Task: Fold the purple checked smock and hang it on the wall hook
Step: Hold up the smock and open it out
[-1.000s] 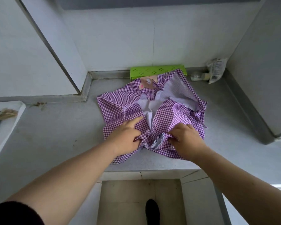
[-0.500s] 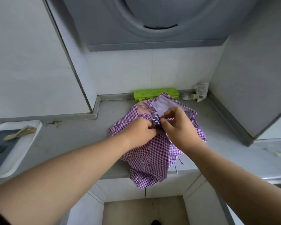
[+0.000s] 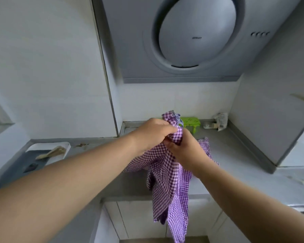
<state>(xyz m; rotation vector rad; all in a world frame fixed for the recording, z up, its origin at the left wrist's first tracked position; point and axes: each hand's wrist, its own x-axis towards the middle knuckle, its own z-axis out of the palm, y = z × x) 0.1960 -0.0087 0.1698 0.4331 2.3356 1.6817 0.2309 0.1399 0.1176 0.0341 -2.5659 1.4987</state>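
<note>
1. The purple-and-white checked fabric smock is held bunched in the air in front of the grey stone countertop. Its lower folds hang past the countertop's front edge, and the lowest tip is cut off by the bottom of the frame.
2. The left hand grips the gathered top of the smock with curled fingers. The fingertips are buried in the cloth and cannot be seen.
3. The right hand grips the same gathered part from just below and beside the left hand. Its fingers are also curled into the fabric, and its palm is turned away from the camera.
4. A short tuft of cloth with a pale striped strap stands up above the left hand.
5. The bright green perforated plastic box sits at the back of the countertop; its left part is hidden behind the smock.
6. The crumpled white printed packet lies at the back of the countertop, right of the green box. Its print is too small to read.
7. The grey range hood with a round white panel hangs above the countertop. A small dark logo on the panel is blurred and illegible.
8. The white rectangular tray lies left of the countertop recess, with its contents indistinct.
</note>
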